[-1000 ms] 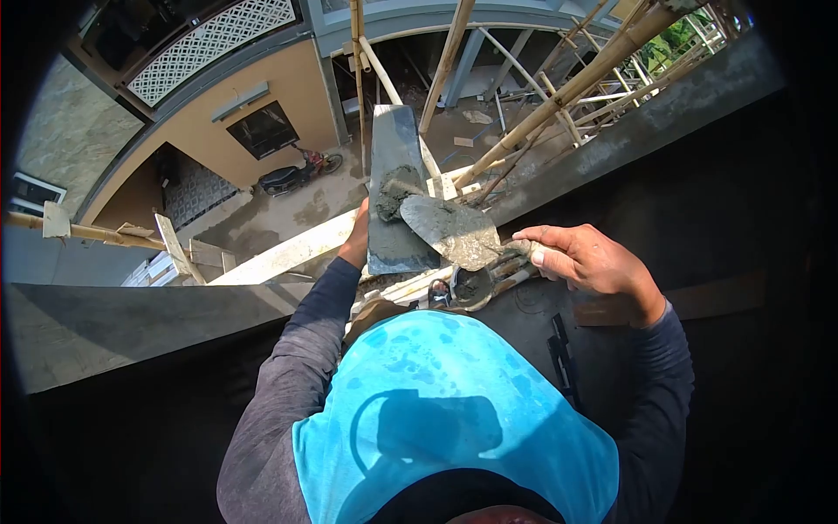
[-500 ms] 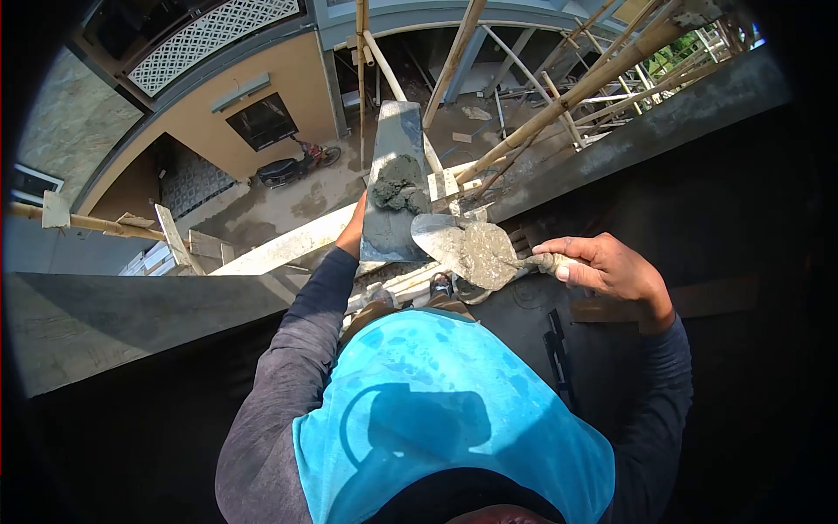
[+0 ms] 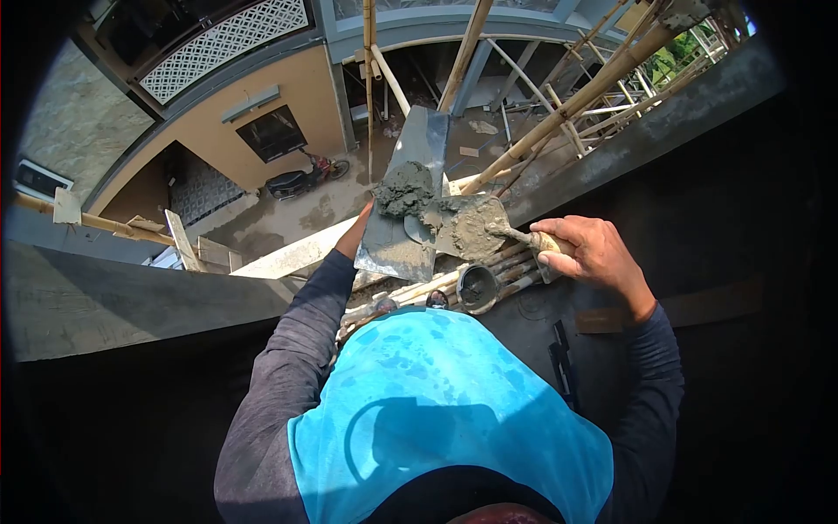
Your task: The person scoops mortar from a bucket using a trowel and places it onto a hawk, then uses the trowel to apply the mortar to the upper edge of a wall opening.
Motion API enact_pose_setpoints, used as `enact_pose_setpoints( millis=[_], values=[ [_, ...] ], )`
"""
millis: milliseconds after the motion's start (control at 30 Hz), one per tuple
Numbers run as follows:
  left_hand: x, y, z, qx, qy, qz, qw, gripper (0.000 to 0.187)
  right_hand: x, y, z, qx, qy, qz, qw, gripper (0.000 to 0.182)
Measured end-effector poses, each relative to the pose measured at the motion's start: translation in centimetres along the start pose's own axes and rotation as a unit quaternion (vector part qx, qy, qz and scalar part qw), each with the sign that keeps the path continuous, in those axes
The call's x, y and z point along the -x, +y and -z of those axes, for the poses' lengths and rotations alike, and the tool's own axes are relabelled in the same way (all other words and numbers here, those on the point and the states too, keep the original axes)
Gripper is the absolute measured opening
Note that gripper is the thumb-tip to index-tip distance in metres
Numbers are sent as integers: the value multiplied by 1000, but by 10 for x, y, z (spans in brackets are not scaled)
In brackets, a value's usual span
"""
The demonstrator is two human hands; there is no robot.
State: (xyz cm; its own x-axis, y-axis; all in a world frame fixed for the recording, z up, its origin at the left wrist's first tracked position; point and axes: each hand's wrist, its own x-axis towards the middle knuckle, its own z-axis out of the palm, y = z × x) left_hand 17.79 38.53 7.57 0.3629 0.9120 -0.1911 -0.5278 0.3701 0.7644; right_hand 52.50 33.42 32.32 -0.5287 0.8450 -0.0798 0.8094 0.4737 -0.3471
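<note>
A long grey board [image 3: 397, 249] is held out in front of me, with a heap of wet mortar [image 3: 405, 189] near its middle. My left hand [image 3: 356, 231] grips the board from its left side, most of the fingers hidden beneath it. In my right hand [image 3: 585, 249] is the handle of a trowel [image 3: 471, 229], fingers wrapped round it. The trowel blade is coated with mortar, and its left end touches the board beside the heap.
A bucket [image 3: 477, 288] with grey mix stands on bamboo poles [image 3: 517, 278] by my feet. Bamboo scaffolding [image 3: 567, 109] rises ahead to the right. Grey walls [image 3: 105, 306] flank me. A motorbike [image 3: 301, 180] is parked far below; a black tool [image 3: 563, 362] lies at right.
The trowel has moved slightly up and turned against the board. The board has tilted, its far end shifting right. The mortar heap looks bigger, and the bucket shows more fully.
</note>
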Motion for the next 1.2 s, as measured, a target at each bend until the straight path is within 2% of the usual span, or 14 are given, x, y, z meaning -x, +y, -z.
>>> enact_pose_setpoints(
  millis=[233, 400, 533, 633, 667, 700, 833, 933, 1100, 1167, 1200],
  values=[
    [-6, 4, -11, -19, -25, -27, 999, 50, 6, -8, 9, -61, -9, -17, 998, 39],
    [-70, 27, -38, -13, -106, -48, 993, 50, 14, -11, 42, 81, 8, -1, 997, 38],
    [-105, 57, -74, -3, -149, -54, 987, 50, 18, -26, 90, 119, -7, -57, 991, 40],
    [-113, 68, -89, -1, -170, -58, 984, 50, 33, -43, 127, 125, 40, -38, 991, 40],
    [-113, 72, -92, 1, -174, -60, 983, 50, 37, -45, 138, 124, 72, -1, 990, 40],
    [-111, 73, -92, 5, -177, -63, 982, 50, 41, -51, 150, 145, 82, -15, 986, 39],
    [-105, 76, -86, 19, -172, -71, 982, 50, 49, -91, 196, 165, 64, -93, 980, 38],
    [-95, 72, -79, 32, -163, -75, 983, 50, 48, -101, 212, 143, 29, -102, 984, 40],
    [-63, 63, -54, 52, -122, -81, 988, 51, 38, -114, 220, 132, 0, -55, 990, 42],
    [-44, 61, -43, 66, -92, -85, 990, 51, 30, -120, 230, 110, -71, -80, 988, 44],
    [-34, 59, -36, 73, -79, -88, 990, 51, 28, -121, 234, 111, -70, -76, 988, 44]
  ],
)
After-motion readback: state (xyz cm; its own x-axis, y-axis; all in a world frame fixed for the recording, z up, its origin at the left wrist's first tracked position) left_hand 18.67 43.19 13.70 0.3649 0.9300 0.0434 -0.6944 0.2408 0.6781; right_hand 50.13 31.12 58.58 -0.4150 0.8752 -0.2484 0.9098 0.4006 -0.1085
